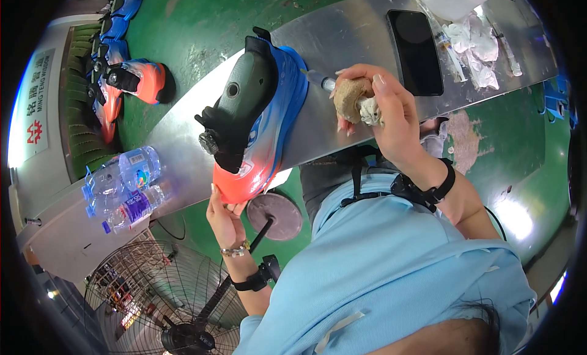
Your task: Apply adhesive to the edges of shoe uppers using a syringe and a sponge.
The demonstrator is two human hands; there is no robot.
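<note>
A blue, white and orange shoe (269,135) with a black collar and a lacing dial lies on the metal table, its toe toward me. A dark green shoe last (244,86) fills its opening. My left hand (225,217) is closed on the orange toe, fingers partly hidden under it. My right hand (394,107) is closed around a tan, rough-looking lump (351,98) and a crumpled white wad (370,110). Beside its fingertips is a clear syringe-like tube (321,80); whether the fingers touch it, I cannot tell.
On the metal table (342,31) lie a black phone (416,52), crumpled white tissue (474,43) and a syringe (451,55). Plastic bottles (137,168) stand at the left. A caged fan (159,294) is at lower left. More shoes (137,80) line a green conveyor (82,98).
</note>
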